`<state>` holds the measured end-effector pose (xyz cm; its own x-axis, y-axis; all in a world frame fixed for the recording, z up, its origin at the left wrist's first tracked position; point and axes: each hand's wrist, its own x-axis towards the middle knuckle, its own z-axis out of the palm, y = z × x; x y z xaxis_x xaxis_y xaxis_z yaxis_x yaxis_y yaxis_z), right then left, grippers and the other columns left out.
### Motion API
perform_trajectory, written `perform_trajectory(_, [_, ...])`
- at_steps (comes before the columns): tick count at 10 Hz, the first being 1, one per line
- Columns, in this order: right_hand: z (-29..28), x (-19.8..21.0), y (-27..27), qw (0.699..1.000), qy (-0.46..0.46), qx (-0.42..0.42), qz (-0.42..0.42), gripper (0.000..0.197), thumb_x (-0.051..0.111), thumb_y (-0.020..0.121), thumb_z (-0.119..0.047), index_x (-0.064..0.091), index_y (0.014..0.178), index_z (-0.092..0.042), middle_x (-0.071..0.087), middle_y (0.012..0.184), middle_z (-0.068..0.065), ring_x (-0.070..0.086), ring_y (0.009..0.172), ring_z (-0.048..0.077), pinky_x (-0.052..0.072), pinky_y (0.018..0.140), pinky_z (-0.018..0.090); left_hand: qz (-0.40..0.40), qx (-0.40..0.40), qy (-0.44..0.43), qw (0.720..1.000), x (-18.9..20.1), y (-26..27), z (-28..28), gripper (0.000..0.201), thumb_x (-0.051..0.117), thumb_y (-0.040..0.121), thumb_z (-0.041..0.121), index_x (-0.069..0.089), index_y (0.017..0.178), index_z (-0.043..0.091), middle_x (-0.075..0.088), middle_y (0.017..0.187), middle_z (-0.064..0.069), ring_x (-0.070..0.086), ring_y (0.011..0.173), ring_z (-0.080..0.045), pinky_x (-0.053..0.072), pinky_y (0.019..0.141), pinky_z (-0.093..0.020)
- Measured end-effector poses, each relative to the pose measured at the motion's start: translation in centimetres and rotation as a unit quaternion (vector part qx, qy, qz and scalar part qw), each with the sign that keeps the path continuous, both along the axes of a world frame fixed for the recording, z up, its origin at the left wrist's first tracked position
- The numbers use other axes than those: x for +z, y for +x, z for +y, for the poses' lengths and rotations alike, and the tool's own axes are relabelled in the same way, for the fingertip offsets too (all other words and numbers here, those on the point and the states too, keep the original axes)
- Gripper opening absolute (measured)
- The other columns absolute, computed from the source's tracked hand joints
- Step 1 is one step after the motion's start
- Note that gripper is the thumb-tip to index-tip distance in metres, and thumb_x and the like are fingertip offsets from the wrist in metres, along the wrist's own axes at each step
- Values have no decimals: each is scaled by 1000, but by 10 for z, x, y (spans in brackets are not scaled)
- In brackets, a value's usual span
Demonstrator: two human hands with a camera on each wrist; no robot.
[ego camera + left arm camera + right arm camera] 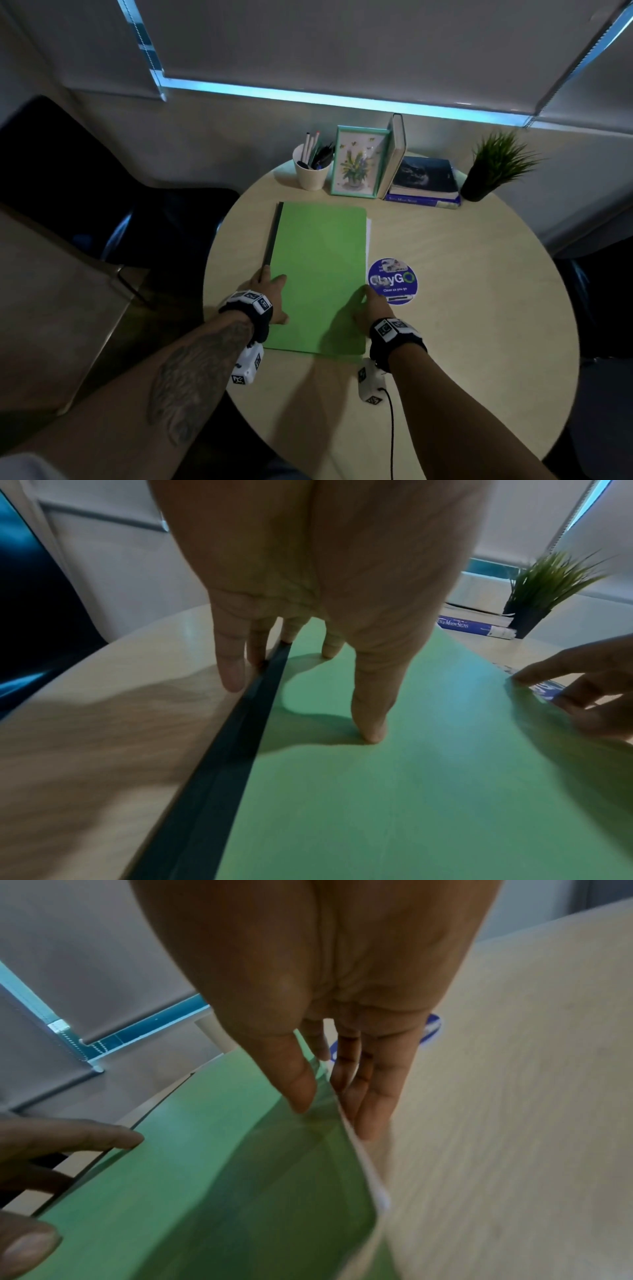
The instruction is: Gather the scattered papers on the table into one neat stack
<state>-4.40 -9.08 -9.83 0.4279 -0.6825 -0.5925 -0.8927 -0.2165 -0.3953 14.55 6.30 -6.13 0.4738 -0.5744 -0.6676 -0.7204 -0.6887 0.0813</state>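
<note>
Papers (318,274) sit gathered in one pile at table (479,308) centre, green sheet on top. Left hand (270,294) and right hand (371,308) press flat, fingers straight, against opposite edges. Remaining: a white edge (368,240) and a dark edge (272,236) protrude, need squaring.

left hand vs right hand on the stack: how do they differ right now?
The left hand sits at the dark left edge of the green sheet, thumb flat on top; the right hand is at the right edge, where a white sheet peeks out. The left fingers point down beside the stack; the right fingers lie along its side, thumb on the green top. Both touch the stack's near end.
</note>
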Motion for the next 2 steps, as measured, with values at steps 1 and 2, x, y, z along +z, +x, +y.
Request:
perform_trajectory(1, [-12,23,-4,999,-15,48,8,64,57,92,-16,28,148,-7,35,150,18,37,137,31,35,109,36,-10,-22,12,1000,13,5,-5,92,63,84,50,7,154,28,-7,162,-6,11,148,-34,26,117,-49])
perform_trajectory(2, [-31,62,-12,996,-42,72,5,60,59,92,-28,37,145,-10,41,147,13,43,133,29,39,107,35,-28,-14,3,999,36,8,-20,85,55,89,54,9,154,23,3,162,-7,17,146,-36,28,115,-51])
